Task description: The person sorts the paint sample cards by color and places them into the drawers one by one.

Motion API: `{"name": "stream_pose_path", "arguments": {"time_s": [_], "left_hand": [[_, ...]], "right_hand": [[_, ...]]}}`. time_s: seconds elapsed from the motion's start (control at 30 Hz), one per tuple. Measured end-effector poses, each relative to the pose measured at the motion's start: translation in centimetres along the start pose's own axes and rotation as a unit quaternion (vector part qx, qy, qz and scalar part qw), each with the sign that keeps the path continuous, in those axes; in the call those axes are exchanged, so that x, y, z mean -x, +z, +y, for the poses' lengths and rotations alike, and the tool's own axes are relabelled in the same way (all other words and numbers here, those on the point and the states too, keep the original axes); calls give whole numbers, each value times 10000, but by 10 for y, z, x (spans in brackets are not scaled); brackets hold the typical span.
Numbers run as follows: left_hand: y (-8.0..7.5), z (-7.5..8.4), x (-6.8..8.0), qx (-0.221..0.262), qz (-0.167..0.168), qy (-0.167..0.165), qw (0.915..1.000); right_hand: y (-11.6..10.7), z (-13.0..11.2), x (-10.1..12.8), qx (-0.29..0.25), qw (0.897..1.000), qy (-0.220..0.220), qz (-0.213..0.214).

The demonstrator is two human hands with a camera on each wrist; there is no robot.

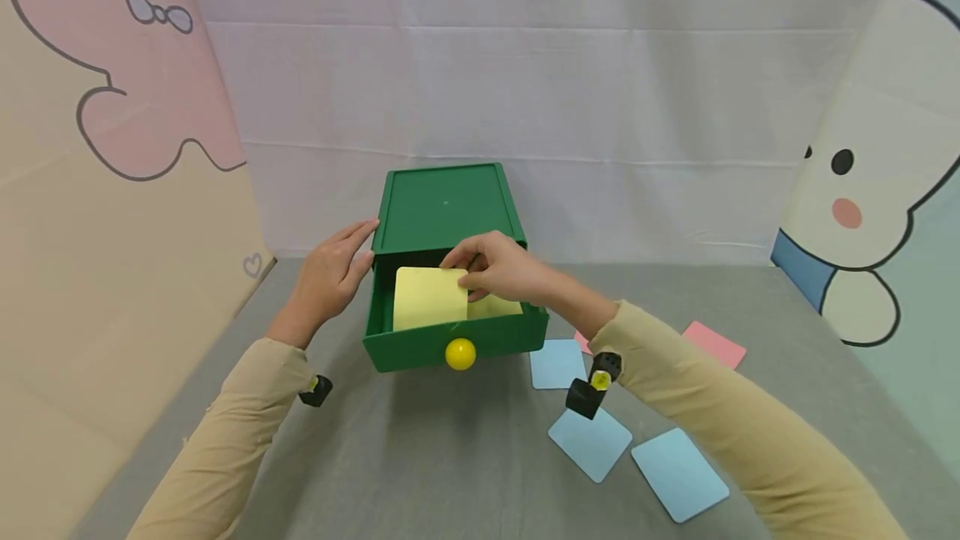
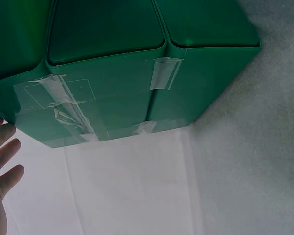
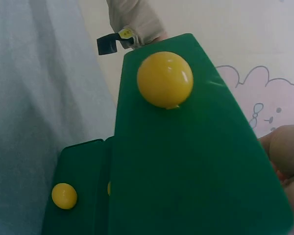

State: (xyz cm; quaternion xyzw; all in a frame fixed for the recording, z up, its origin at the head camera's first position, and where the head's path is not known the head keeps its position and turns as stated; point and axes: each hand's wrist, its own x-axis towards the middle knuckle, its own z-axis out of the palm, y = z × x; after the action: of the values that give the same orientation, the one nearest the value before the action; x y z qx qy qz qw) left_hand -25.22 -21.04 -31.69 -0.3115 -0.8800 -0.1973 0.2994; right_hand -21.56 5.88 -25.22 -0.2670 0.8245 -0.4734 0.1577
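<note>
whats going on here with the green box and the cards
A person's right hand pinches a yellow card over the open drawer of a green box. The left hand rests flat against the box's left side. Three blue cards and pink ones lie on the grey table.

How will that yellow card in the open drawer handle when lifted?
The yellow card looks thin and flat, so probably light and slightly bendy. The right hand pinches its edge, and it leans in the green drawer unsagged, suggesting some stiffness.
</note>
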Motion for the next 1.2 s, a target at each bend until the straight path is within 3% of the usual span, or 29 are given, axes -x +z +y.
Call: {"name": "stream_pose_path", "arguments": {"time_s": [0.6,1.0,1.2], "left_hand": [[-1,3,0,1,-1,-24,10000],[-1,2,1,-1,-10,-6,10000],[-1,1,0,39,53,21,10000]], "right_hand": [[15,3,-10,1036,9946,-49,-96],[14,4,-11,1733,9836,-496,-1],[11,-1,-8,1742,9824,-664,112]]}}
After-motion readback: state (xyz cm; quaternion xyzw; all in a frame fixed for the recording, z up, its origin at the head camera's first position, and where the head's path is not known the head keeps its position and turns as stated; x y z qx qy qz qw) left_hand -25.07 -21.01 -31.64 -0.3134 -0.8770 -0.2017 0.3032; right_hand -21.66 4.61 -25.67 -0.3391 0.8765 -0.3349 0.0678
